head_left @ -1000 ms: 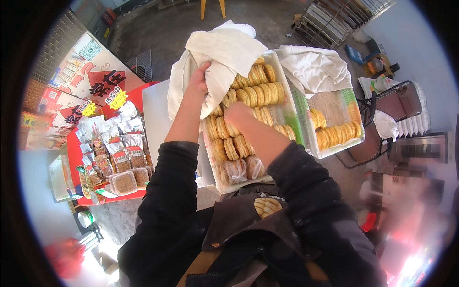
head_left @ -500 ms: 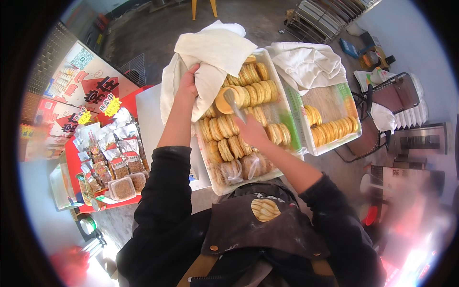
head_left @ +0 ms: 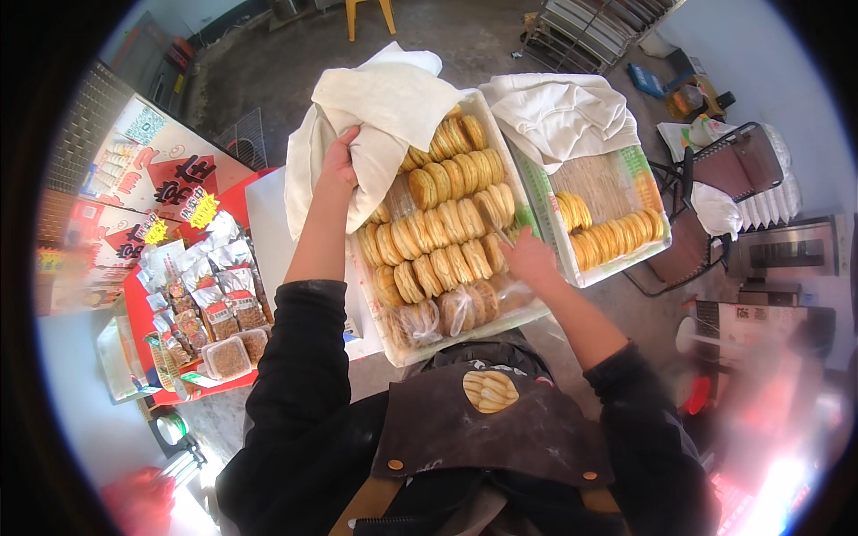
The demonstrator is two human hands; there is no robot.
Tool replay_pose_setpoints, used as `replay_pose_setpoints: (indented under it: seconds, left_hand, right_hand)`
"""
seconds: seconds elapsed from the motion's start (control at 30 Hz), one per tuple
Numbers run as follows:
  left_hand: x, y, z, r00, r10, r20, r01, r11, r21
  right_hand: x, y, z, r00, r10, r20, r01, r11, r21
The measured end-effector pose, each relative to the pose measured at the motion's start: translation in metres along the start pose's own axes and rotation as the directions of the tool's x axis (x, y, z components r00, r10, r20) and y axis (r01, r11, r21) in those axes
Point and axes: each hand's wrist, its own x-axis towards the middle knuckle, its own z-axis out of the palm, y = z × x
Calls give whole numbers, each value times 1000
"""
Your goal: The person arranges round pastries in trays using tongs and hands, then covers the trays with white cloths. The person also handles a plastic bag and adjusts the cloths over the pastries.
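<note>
My left hand [head_left: 340, 161] is closed on a cream cloth [head_left: 389, 98], holding it lifted over the far left part of a white tray [head_left: 465, 338]. Rows of round golden pastries [head_left: 433, 228] stand on edge in this tray, and several at its near end are in clear plastic bags [head_left: 460, 310]. My right hand [head_left: 529, 257] is closed on metal tongs [head_left: 505, 238], low over the tray's right side. The tongs' tips are among the pastries at the right end of a middle row; whether they grip one is hard to tell.
To the right sits a second tray [head_left: 617, 270] with fewer pastries and a white cloth [head_left: 567, 116] across its far end. Packaged snacks [head_left: 219, 299] fill a red table at left. A folding chair [head_left: 737, 174] stands at far right, a rack [head_left: 594, 31] behind.
My right hand has moved right and nearer with the tongs, carrying a pastry from the far rows to a middle row's right end. My left hand still holds the cloth.
</note>
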Motion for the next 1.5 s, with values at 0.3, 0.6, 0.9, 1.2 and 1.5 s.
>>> replay_pose_setpoints:
  seconds: [0.3,0.6,0.9,1.2,1.5]
  left_hand:
    - [-9,-6,11,998,38,-51,-37,999,31]
    - [-19,6,31,996,51,-72,-47,997,55]
    - [-16,11,52,997,39,-68,-27,984,175]
    - [-30,23,94,980,131,-147,-62,916,397]
    - [-30,34,108,977,179,-120,-94,855,510]
  right_hand:
    - [-21,29,-36,998,-7,59,6,1000,8]
    - [-7,12,-47,998,-69,8,69,997,16]
    - [-15,-53,-60,976,-214,39,192,931,309]
    - [16,-94,-26,972,-229,-59,236,951,198]
    - [19,-104,-26,971,-236,-35,238,952,193]
